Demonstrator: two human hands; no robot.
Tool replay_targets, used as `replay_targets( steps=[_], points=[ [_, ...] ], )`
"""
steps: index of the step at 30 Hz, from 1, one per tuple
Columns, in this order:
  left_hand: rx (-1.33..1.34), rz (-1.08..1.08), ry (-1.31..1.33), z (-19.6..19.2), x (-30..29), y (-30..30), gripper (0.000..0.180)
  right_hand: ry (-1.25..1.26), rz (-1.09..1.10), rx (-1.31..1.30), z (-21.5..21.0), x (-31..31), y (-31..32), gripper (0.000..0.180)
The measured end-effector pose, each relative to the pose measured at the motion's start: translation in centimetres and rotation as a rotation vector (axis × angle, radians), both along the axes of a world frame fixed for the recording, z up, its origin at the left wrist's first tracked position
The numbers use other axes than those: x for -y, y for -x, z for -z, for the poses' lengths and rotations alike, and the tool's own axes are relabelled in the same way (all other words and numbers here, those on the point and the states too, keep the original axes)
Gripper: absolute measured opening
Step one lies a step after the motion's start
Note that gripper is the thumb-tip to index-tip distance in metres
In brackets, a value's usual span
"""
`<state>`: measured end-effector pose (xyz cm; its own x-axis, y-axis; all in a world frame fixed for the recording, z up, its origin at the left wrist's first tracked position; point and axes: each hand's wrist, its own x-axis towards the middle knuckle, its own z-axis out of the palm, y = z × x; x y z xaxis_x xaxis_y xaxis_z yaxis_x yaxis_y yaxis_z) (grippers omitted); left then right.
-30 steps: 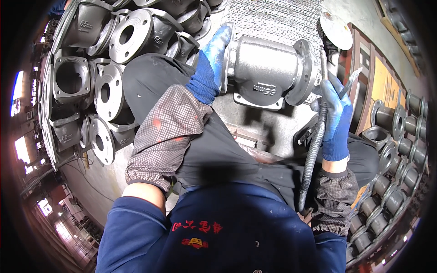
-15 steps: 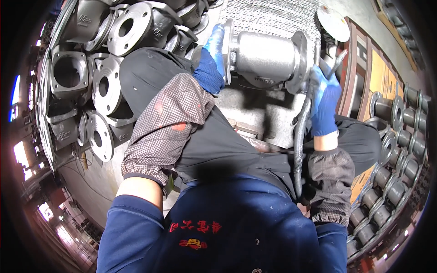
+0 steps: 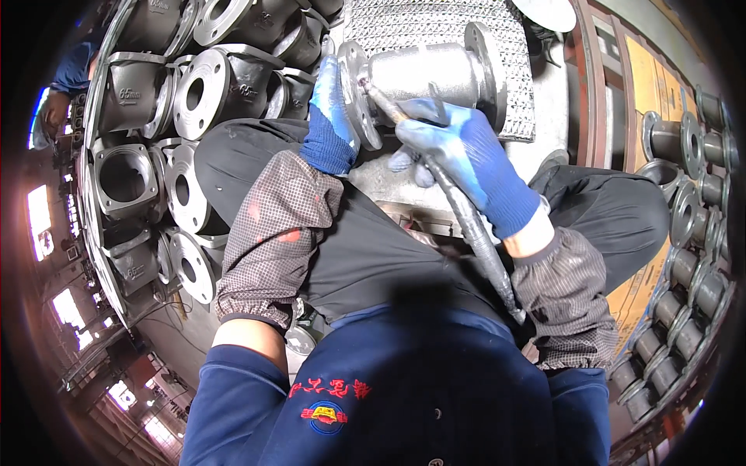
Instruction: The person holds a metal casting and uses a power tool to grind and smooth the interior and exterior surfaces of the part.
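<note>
The grey flanged valve body (image 3: pixel 423 78) lies on its side on a metal mesh mat (image 3: pixel 435 23). The left hand (image 3: pixel 330 116) closes its grip on the near flange. The right hand (image 3: pixel 466 155) grips a slim pneumatic grinder (image 3: pixel 458 210), its tip touching that flange. Dark flanged castings (image 3: pixel 194 93) are stacked left of the valve body.

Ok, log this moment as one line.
left hand: steadies valve body flange | right hand: holds pencil grinder, tip at flange | mesh pad beneath

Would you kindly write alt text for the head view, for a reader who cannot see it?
A seated person's blue-gloved right hand holds a slim hose-fed tool against a grey flanged valve body, while the left hand grips its flange. Dark flanged castings are piled to the left.
</note>
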<state>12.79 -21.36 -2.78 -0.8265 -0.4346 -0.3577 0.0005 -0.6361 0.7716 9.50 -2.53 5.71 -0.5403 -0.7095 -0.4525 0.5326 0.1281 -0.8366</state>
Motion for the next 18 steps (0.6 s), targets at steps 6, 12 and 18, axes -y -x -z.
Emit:
replay_targets(
  steps=[6, 12, 18],
  points=[
    [-0.009, -0.05, 0.009, -0.6, -0.6, 0.0, 0.045, 0.048, 0.11, 0.182, 0.5, 0.6, -2.3, 0.035],
    [0.03, -0.084, 0.024, -0.5, -0.6, -0.1, 0.046, 0.087, 0.212, 0.187, 1.0, 1.7, -3.8, 0.034],
    [0.017, -0.094, 0.001, -0.9, -0.9, 0.2, 0.045, 0.124, 0.194, 0.057, 1.3, 1.7, -3.4, 0.035]
  ],
)
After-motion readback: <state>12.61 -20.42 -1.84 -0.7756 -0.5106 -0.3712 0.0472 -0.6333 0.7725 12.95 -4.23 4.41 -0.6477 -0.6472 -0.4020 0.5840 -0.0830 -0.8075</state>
